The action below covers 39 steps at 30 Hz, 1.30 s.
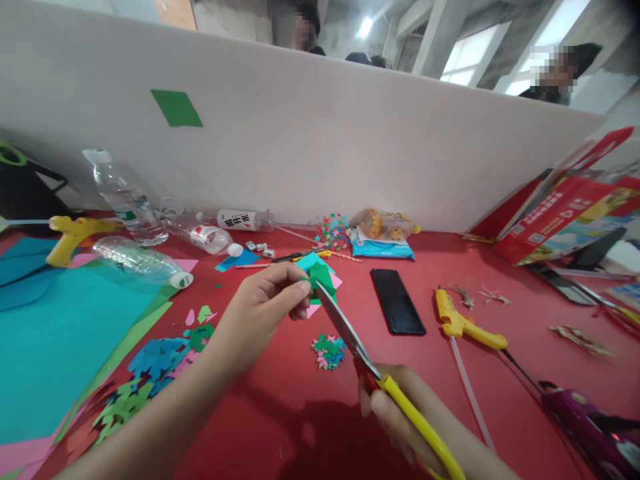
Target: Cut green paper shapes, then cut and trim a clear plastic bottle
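My left hand (273,293) pinches a small piece of green paper (321,272) between thumb and fingertips. In my right hand (400,400) are scissors (350,333) with a yellow and red handle. The tip of their blades reaches the green paper beside my left thumb. Behind and below this piece lie light blue and pink paper sheets, partly hidden by it and by my hand. A small pile of coloured paper stars (329,351) sits on the red table under the blades. More stars (333,231) are heaped farther back.
A black phone (397,301) and a yellow glue gun (467,323) lie to the right. Paper scraps (160,360), large blue sheets (75,347), clear bottles (135,257) and another yellow glue gun (70,233) occupy the left. A white partition (280,147) stands behind; people are beyond it.
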Available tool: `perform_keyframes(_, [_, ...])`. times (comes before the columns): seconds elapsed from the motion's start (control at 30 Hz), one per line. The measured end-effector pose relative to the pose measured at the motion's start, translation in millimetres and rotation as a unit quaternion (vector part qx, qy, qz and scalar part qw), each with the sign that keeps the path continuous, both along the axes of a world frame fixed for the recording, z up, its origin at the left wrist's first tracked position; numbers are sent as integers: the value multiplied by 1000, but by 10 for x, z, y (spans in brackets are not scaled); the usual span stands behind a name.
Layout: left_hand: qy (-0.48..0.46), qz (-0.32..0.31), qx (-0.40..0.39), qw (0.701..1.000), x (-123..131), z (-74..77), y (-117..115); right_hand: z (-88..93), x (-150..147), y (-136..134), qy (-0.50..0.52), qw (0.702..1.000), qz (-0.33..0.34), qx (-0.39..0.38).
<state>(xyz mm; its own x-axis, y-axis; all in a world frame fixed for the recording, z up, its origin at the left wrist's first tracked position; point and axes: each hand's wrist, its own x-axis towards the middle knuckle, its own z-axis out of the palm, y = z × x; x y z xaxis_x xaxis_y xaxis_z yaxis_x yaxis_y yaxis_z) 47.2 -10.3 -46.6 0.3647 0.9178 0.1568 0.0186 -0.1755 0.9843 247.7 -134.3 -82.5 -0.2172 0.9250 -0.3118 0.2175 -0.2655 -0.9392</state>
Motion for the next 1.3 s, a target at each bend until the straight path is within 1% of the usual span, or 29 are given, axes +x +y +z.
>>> perform_keyframes(0.2, [1, -14, 0, 1000, -14, 30, 22, -54, 35, 86, -15, 997, 63, 34])
perform_keyframes(0.33, [5, -31, -2, 999, -41, 70, 34, -63, 44, 94, -16, 996, 79, 41])
perform_keyframes(0.43, [1, -39, -9, 999, -51, 66, 33, -79, 38, 88, -17, 997, 67, 41])
perform_keyframes(0.53, [-18, -48, -34, 998, -40, 34, 16, -123, 33, 84, -22, 998, 37, 51])
perform_keyframes(0.6, [-36, -54, -51, 997, -25, 15, -1, -150, 34, 82, -18, 998, 28, 52])
perform_keyframes(0.73, [-84, -49, -66, 993, 3, 9, -29, -158, 33, 84, -13, 998, 27, 56])
perform_keyframes(0.9, [-102, -39, -74, 991, 14, 20, -38, -121, 22, 90, -15, 998, 26, 61])
perform_keyframes(0.97, [-109, -36, -79, 990, 10, 20, -35, -112, 31, 89, -18, 997, 36, 59])
perform_keyframes(1.07, [-109, -35, -83, 990, -7, 22, -28, -102, 56, 83, -21, 997, 59, 46])
perform_keyframes(1.13, [-99, -35, -81, 991, -22, 24, -25, -88, 68, 71, -20, 998, 62, 26])
perform_keyframes(1.3, [-59, -43, -72, 995, -36, 26, -24, -50, 43, -1, -26, 999, 27, 17])
